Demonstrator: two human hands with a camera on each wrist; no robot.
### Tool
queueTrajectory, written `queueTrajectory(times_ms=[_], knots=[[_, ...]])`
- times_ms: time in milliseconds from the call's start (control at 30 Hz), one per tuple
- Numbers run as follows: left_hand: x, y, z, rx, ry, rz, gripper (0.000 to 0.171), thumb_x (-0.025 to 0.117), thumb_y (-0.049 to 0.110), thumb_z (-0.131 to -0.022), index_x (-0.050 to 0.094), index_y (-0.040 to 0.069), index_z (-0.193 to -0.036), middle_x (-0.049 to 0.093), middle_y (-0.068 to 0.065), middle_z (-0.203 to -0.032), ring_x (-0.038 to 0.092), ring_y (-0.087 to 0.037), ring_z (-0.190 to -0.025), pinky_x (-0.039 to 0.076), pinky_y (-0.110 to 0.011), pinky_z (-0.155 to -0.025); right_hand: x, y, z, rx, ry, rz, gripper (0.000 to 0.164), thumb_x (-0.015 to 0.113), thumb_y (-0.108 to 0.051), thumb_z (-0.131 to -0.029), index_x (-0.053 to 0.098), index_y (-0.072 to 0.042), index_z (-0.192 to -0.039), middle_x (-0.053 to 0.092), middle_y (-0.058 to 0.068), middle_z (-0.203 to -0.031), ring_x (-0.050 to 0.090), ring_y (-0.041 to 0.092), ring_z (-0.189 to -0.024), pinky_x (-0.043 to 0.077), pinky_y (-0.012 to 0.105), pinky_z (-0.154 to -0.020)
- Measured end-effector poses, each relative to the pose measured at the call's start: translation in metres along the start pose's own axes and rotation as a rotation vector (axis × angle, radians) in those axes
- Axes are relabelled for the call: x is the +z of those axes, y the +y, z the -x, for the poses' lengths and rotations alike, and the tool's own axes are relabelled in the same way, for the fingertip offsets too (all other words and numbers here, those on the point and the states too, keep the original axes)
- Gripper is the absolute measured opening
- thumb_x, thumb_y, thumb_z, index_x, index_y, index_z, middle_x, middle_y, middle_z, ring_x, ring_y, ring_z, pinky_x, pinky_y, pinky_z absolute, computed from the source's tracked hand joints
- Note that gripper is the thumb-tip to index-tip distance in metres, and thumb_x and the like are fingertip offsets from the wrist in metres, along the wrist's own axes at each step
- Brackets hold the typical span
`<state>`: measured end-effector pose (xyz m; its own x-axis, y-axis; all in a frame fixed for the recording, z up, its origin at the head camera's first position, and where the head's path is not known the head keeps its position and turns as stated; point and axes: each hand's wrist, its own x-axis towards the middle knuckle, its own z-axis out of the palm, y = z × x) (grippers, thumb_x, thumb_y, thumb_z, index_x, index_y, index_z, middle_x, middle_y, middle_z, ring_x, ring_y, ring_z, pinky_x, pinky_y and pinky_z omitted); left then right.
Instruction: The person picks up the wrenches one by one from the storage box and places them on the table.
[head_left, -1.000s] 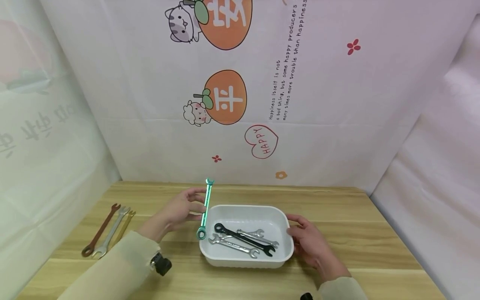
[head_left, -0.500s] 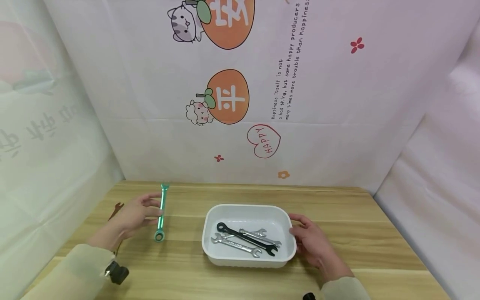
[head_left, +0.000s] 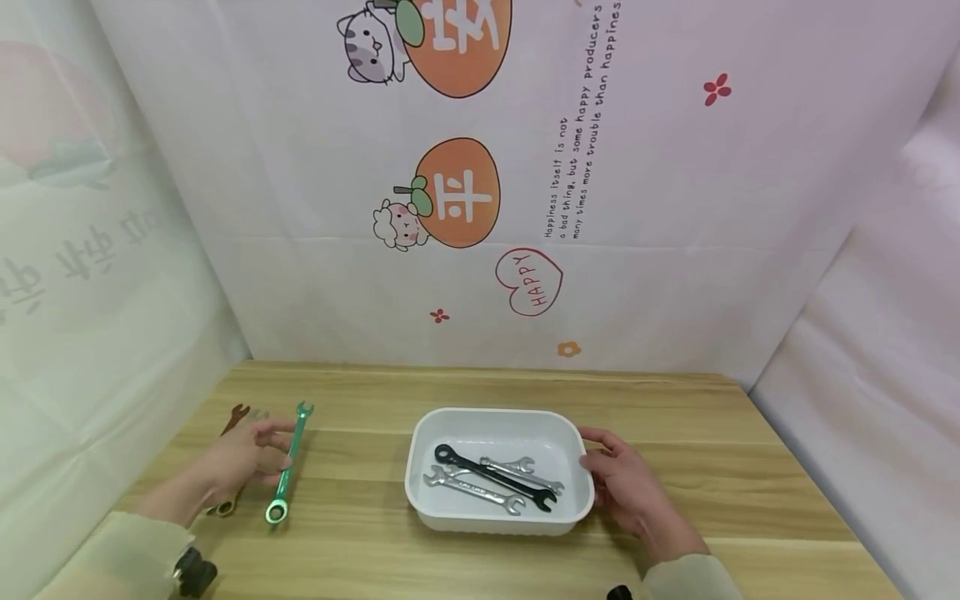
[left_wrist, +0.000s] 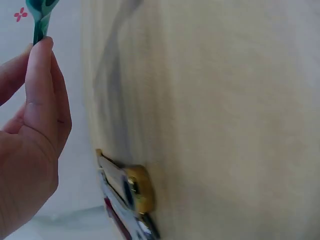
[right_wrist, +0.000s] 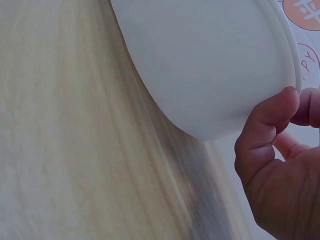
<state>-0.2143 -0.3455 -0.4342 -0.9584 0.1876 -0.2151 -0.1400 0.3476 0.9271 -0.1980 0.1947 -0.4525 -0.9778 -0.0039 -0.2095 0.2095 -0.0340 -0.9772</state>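
My left hand (head_left: 243,454) pinches a green combination wrench (head_left: 292,462) by its middle, between thumb and fingers. The ring end points toward me, the open end away. In the left wrist view, one end of that green wrench shows at the top edge above the fingertips. Partly under the left hand lie a reddish-brown wrench (head_left: 238,415), a silver wrench and a gold wrench (left_wrist: 142,190). My right hand (head_left: 622,483) grips the right-hand rim of a white plastic basin (head_left: 498,527), thumb at the edge. Inside are a black wrench (head_left: 495,477) and silver wrenches (head_left: 472,490).
The wood-grain table (head_left: 352,542) stretches between the left hand and the basin. A white printed cloth (head_left: 637,275) hangs along the back, with plain cloth walls at both sides.
My left hand has carried the green wrench from the basin's left edge leftward to beside the other wrenches, and lowered it toward the table. The right hand stays at the basin.
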Motion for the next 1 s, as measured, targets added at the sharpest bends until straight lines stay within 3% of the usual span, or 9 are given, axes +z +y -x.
queueTrajectory(times_ms=[300, 633, 867, 933, 1000], knots=[[0.0, -0.017, -0.003, -0.091, 0.066, -0.04, 0.069, 0.068, -0.008, -0.087, 0.033, -0.011, -0.146, 0.048, -0.027, -0.122, 0.062, -0.028, -0.09, 0.059, -0.041, -0.074, -0.001, -0.001, 0.002, 0.0, 0.002, 0.006, 0.047, 0.055, -0.001, -0.096, 0.049, -0.006, -0.143, 0.063, 0.016, -0.107, 0.054, 0.02, -0.074, 0.041, 0.024, -0.051], [0.002, -0.013, -0.006, -0.125, 0.106, -0.182, 0.06, 0.064, -0.005, -0.09, 0.037, -0.014, -0.143, 0.046, -0.037, -0.131, 0.065, -0.025, -0.09, 0.059, -0.04, -0.072, 0.0, -0.001, 0.002, -0.001, -0.009, 0.007, 0.048, 0.055, -0.002, -0.097, 0.048, -0.006, -0.144, 0.062, 0.017, -0.108, 0.053, 0.019, -0.072, 0.042, 0.024, -0.051], [0.003, -0.008, -0.007, -0.138, 0.153, -0.328, 0.054, 0.068, 0.0, -0.088, 0.047, -0.014, -0.136, 0.061, -0.018, -0.102, 0.062, -0.023, -0.077, 0.058, -0.038, -0.065, 0.0, -0.001, 0.0, 0.005, -0.006, -0.004, 0.048, 0.055, -0.001, -0.096, 0.049, -0.007, -0.143, 0.062, 0.017, -0.109, 0.054, 0.019, -0.073, 0.042, 0.024, -0.052], [0.004, -0.005, -0.007, -0.124, 0.154, -0.331, 0.043, 0.066, 0.008, -0.093, 0.052, -0.015, -0.127, 0.059, -0.011, -0.087, 0.058, -0.019, -0.069, 0.056, -0.036, -0.062, 0.0, 0.0, 0.0, 0.005, -0.006, -0.005, 0.047, 0.055, -0.001, -0.097, 0.049, -0.007, -0.143, 0.062, 0.017, -0.109, 0.054, 0.02, -0.073, 0.043, 0.024, -0.052], [0.003, 0.0, -0.006, -0.125, 0.138, -0.264, 0.048, 0.058, 0.022, -0.101, 0.05, -0.018, -0.127, 0.061, -0.015, -0.089, 0.062, -0.024, -0.073, 0.057, -0.037, -0.065, 0.0, 0.0, 0.0, 0.006, -0.006, -0.001, 0.047, 0.054, -0.002, -0.097, 0.049, -0.007, -0.144, 0.062, 0.018, -0.111, 0.055, 0.021, -0.075, 0.044, 0.025, -0.053]])
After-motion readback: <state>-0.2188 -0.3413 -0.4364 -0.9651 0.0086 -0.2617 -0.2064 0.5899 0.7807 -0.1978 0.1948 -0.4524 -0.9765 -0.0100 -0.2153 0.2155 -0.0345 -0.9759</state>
